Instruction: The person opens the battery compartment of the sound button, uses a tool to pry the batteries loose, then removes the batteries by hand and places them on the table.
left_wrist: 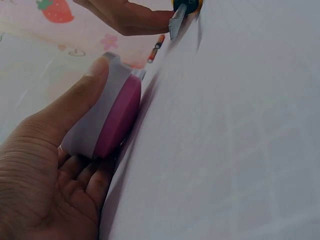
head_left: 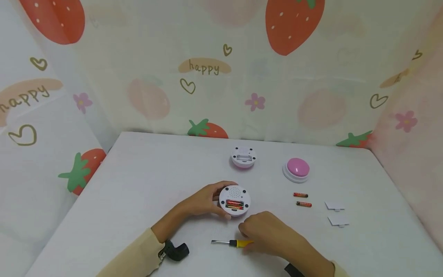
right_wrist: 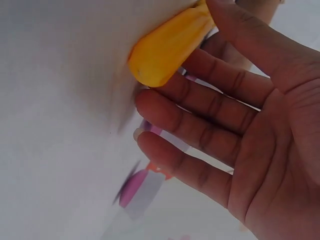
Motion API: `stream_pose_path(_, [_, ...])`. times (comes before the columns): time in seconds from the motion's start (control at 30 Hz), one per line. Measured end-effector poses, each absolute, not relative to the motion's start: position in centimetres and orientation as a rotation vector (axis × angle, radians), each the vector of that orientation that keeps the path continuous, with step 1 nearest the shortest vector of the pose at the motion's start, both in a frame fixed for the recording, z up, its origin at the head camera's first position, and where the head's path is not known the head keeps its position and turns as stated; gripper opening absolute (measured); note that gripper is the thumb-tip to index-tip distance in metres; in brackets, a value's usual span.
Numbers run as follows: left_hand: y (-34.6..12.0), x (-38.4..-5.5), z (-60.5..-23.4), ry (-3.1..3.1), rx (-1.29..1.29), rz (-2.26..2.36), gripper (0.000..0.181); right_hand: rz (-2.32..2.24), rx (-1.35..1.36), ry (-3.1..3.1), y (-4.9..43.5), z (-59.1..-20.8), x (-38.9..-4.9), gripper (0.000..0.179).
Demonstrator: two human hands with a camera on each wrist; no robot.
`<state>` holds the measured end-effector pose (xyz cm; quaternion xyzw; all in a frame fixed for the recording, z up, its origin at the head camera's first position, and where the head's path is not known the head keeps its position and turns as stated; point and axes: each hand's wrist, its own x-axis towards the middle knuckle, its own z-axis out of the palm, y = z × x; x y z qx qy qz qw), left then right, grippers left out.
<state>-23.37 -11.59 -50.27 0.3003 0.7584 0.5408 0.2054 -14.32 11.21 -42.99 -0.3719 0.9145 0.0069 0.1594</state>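
Observation:
My left hand [head_left: 204, 200] holds a round white buzzer [head_left: 235, 190] bottom up, thumb at its near edge and fingers behind. Two red batteries [head_left: 234, 204] sit in its uncovered compartment, below a speaker grille. The left wrist view shows the pink button side [left_wrist: 120, 115] facing the table. Nearer to me, my right hand [head_left: 268, 232] pinches the yellow handle [right_wrist: 167, 47] of a flat-tipped screwdriver [head_left: 223, 242] between thumb and index finger. The handle is low by the tabletop and the tip points left. In the right wrist view the other fingers extend loosely.
Behind stands an upturned buzzer [head_left: 243, 157] with a bare battery compartment. To its right another buzzer [head_left: 297, 169] has its pink button up. Two loose batteries [head_left: 300, 195] and two white battery covers [head_left: 338, 220] lie at the right. A strawberry-print curtain [head_left: 145, 57] encloses the table.

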Motion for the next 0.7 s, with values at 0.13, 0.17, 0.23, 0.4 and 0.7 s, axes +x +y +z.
stream_pose_path(0.13, [-11.57,-23.38,-50.23,2.11,0.83,1.509,0.091,-0.001,-1.032,2.589,11.06,-43.37,-14.54,0.028])
stream_pose_path(0.17, [-11.59,-23.38,-50.22,2.109,0.828,1.51,0.091,-0.007,-1.039,2.586,11.03,-43.44,-14.58,0.026])
stream_pose_path(0.23, [-11.61,-23.39,-50.2,2.107,0.824,1.516,0.091,-0.021,-1.052,2.58,10.99,-43.56,-14.63,0.023])
stream_pose_path(0.4, [-11.67,-23.25,-50.06,2.106,0.819,1.524,0.089,-0.065,-1.061,2.558,10.95,-43.59,-14.82,0.018])
stream_pose_path(0.7, [-11.59,-23.39,-50.2,2.104,0.829,1.519,0.088,-0.14,-1.019,2.565,11.55,-43.26,-15.21,0.016])
